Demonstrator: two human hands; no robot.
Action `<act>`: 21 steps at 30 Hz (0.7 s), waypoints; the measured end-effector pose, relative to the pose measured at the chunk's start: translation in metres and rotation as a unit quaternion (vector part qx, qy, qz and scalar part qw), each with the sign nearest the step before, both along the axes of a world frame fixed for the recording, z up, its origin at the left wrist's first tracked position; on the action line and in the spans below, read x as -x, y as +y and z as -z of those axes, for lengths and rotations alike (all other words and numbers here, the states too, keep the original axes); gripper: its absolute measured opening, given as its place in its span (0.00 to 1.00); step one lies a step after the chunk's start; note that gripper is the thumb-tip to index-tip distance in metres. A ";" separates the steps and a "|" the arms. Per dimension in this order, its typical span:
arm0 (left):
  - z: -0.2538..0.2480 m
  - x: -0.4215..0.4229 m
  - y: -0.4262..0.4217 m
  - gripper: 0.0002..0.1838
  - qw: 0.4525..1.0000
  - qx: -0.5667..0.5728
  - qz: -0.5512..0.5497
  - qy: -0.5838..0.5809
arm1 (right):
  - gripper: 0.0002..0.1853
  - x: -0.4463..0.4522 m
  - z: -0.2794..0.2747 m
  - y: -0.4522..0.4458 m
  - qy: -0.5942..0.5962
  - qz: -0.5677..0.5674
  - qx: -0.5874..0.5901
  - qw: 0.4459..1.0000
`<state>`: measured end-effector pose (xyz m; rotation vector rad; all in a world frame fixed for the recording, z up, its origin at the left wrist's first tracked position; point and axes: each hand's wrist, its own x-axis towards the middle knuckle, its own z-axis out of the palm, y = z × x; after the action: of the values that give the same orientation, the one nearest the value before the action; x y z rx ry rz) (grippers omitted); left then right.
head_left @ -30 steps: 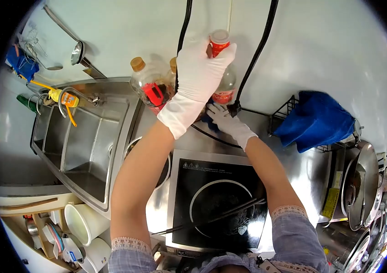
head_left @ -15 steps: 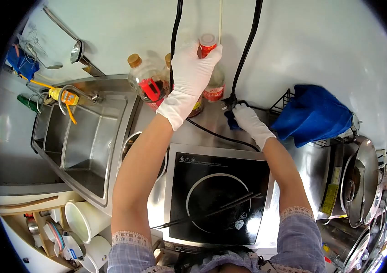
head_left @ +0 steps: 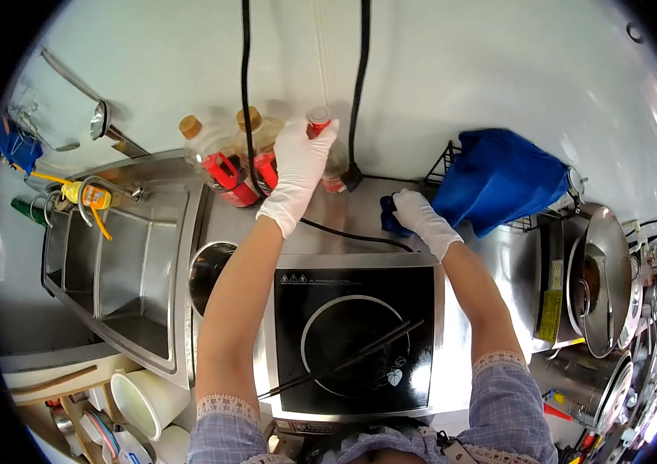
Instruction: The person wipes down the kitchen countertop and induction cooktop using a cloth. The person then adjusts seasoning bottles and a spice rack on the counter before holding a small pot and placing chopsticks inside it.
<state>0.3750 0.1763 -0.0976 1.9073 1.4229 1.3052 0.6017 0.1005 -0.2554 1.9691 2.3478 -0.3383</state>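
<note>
My left hand [head_left: 303,158], in a white glove, is closed around the neck of a clear bottle [head_left: 334,182] with a red label and a red band under its pale cap. The hand hides much of the bottle. Two larger plastic bottles with orange-brown caps stand to the left: one [head_left: 229,179] at the far left, the other [head_left: 265,164] partly behind my left hand. Lower down on the right, my gloved right hand [head_left: 421,216] grips a dark blue cloth [head_left: 393,218] against the steel counter [head_left: 359,213].
Below my arms lies a black induction hob [head_left: 328,286] with chopsticks [head_left: 351,356] across it. Black cables [head_left: 361,77] hang down the wall; a plug [head_left: 351,178] is by the bottle. A sink [head_left: 143,263] is left, a rack under a blue cloth [head_left: 498,182] right.
The view has shifted, so most things sit lower and further left. My right hand and the cloth have moved right, away from the plug. My left hand stays on the bottle neck.
</note>
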 end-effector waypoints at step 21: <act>-0.021 0.021 -0.080 0.19 0.995 0.086 0.014 0.047 | 0.21 -0.102 0.013 -0.131 0.270 -0.011 -0.090 0.959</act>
<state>0.3541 0.0965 -0.0762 1.8873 1.4982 1.0561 0.7038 -0.0302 -0.2688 2.1435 2.8038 -0.7751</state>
